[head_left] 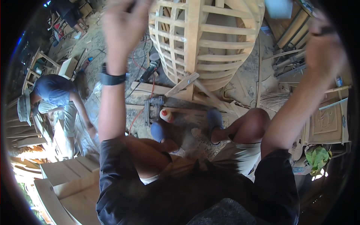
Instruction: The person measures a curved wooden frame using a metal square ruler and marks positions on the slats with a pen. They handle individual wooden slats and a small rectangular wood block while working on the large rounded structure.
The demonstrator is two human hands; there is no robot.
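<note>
Wkshp floor (93,37); slatted frame (190,45), long axis up-down in view, narrow end twd wearer; hands (120,32): grip unclear.

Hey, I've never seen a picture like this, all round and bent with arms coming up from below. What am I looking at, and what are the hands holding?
There's no machine here. A wide fisheye camera on a person's head looks down, so straight edges bend. The bare forearms are the wearer's own. The left hand, with a dark band on its wrist, and the right hand are both raised and blurred; I can't tell what either holds. Ahead stands a rounded frame of pale wooden slats. On the dusty grey floor are a white bottle with a red cap, near the wearer's feet, and a dark, elongated tool farther off. At left, another person in a blue shirt bends forward.
</note>
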